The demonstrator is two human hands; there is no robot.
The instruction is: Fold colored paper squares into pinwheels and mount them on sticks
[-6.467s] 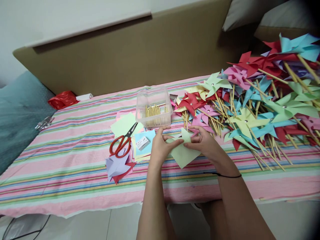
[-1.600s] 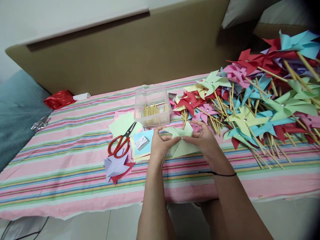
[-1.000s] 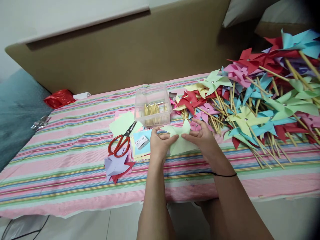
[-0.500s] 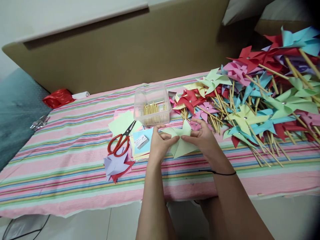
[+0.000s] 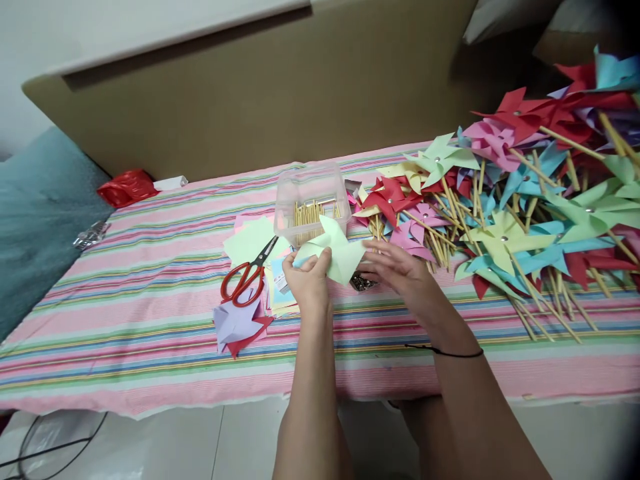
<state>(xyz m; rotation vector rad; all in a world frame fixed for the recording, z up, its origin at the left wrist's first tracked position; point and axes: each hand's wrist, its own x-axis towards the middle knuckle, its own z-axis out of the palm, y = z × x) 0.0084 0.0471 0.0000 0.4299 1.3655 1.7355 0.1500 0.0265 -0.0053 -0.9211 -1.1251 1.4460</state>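
My left hand (image 5: 311, 277) pinches a pale green paper pinwheel (image 5: 343, 257), its thumb pressed near the folded centre. No stick shows on this pinwheel. My right hand (image 5: 400, 270) is open just to its right, fingers stretched out by the tip of one blade; whether they touch it I cannot tell. Below the paper, partly hidden, lies a small heap of dark shiny metal bits (image 5: 363, 283). Behind the pinwheel stands a clear plastic box (image 5: 285, 200) with short wooden sticks (image 5: 309, 213) in it.
Red-handled scissors (image 5: 245, 281) lie on paper sheets (image 5: 250, 240) at the left, by a folded purple paper (image 5: 237, 321). Finished pinwheels (image 5: 505, 237) on sticks pile up at the right. A red plastic bag (image 5: 127, 189) sits far left on the striped cloth (image 5: 165, 287).
My right hand has let go of the green paper and moved slightly right. My left hand has lifted and turned it, uncovering the metal bits. The view has shifted slightly.
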